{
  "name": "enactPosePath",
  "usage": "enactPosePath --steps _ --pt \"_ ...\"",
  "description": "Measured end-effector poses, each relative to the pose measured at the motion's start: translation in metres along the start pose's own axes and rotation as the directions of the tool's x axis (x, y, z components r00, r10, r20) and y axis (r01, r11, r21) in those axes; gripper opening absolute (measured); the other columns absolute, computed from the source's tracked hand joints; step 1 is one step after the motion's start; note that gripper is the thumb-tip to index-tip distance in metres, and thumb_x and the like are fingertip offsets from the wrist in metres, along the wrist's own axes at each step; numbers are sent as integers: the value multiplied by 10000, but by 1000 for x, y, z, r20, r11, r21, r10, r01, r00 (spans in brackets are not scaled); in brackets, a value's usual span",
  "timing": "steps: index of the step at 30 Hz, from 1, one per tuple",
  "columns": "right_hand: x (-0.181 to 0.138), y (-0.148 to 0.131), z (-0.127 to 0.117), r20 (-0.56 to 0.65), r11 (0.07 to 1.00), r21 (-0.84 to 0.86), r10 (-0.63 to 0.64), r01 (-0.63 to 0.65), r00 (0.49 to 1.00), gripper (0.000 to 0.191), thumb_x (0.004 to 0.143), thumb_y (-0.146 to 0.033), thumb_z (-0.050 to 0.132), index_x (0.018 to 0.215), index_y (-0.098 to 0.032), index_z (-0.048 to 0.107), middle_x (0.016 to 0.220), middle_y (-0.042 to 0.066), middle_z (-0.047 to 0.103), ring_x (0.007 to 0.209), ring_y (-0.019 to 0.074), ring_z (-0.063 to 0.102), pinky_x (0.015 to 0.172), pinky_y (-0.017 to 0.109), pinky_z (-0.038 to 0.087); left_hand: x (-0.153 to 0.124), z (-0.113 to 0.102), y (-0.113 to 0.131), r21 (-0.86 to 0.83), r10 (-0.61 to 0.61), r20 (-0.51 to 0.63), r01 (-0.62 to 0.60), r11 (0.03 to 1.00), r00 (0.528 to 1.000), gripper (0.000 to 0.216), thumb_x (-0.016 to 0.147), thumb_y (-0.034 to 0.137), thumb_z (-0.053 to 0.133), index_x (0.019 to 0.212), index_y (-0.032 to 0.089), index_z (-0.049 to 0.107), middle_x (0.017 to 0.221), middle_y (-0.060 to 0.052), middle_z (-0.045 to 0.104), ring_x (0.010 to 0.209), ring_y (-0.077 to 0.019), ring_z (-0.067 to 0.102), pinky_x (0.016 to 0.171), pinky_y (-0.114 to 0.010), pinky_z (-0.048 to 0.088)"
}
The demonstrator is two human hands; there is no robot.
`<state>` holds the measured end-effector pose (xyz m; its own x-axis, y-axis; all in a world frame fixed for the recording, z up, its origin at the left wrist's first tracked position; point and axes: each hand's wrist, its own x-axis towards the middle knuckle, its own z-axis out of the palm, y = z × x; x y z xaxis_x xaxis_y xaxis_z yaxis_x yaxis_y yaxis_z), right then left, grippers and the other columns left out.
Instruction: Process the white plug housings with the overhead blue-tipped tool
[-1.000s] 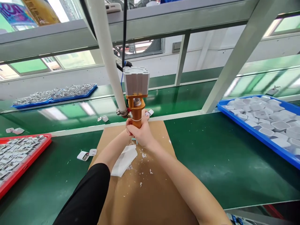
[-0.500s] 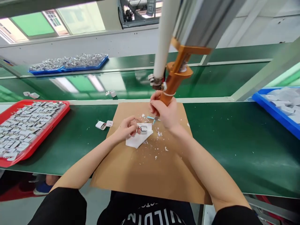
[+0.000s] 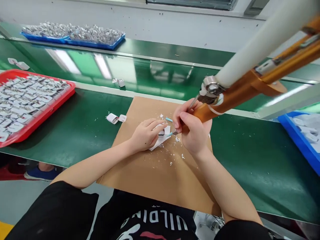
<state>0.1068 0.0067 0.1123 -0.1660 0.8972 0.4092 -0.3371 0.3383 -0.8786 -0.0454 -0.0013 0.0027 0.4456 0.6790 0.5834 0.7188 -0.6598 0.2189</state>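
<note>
My right hand (image 3: 193, 131) is closed around the orange handle of a hanging dispenser tool (image 3: 240, 93), which leans in from the upper right with a white hose (image 3: 260, 41) attached. Its thin blue tip (image 3: 169, 134) points at a small white part (image 3: 161, 132). My left hand (image 3: 146, 135) pins that part down with curled fingers on a white paper sheet (image 3: 157, 144). All of this lies on a brown cardboard mat (image 3: 150, 173) strewn with white flecks.
A red tray (image 3: 27, 103) of small parts sits at the left. A blue tray (image 3: 303, 140) of white housings is at the right edge, and another blue tray (image 3: 75, 35) stands beyond the green conveyor belt (image 3: 140, 71). Two loose white parts (image 3: 115, 118) lie left of the mat.
My view has tilted down. The tool swung lower and leans more to the right, its tip now at the part. My left hand slid right and settled on the part.
</note>
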Motion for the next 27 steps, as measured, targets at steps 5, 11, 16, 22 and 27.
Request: enactPosePath --steps 5,11,16,22,27 --pt "-1 -3 5 -9 1000 1 -6 6 1000 94 697 -168 546 621 -194 496 434 -52 485 343 56 354 370 221 277 -3 0 -1 42 -23 110 19 999 994 310 888 333 508 1142 172 584 1008 -90 690 909 -241 647 718 -349 475" --pt "2 2 0 -43 1000 14 -23 23 999 105 717 -154 552 631 -196 510 451 -51 479 368 60 373 379 214 276 -3 0 0 -91 -161 154 176 980 975 252 856 351 585 1057 199 594 947 -46 698 871 -206 651 697 -295 476" --pt "0 4 0 -49 999 27 -26 28 998 89 732 -175 568 657 -201 528 470 -51 481 381 66 382 391 228 293 -4 -3 11 -346 -228 121 257 902 966 298 849 280 638 1128 200 569 1019 -35 699 906 -168 656 768 -265 511" --pt "-4 0 7 -2 995 50 -84 84 996 173 751 -197 631 620 -203 519 443 -49 474 347 73 361 359 242 282 -4 -5 21 -432 -195 -16 169 886 981 278 828 205 663 1097 206 589 1023 -39 647 868 -130 639 746 -221 526" --pt "-4 -1 8 11 995 54 -88 87 996 194 754 -223 650 606 -203 527 443 -39 474 345 82 357 353 256 291 -5 -2 22 -504 -183 -61 128 854 981 307 808 147 641 1097 226 576 1039 -47 555 856 -131 600 720 -245 543"
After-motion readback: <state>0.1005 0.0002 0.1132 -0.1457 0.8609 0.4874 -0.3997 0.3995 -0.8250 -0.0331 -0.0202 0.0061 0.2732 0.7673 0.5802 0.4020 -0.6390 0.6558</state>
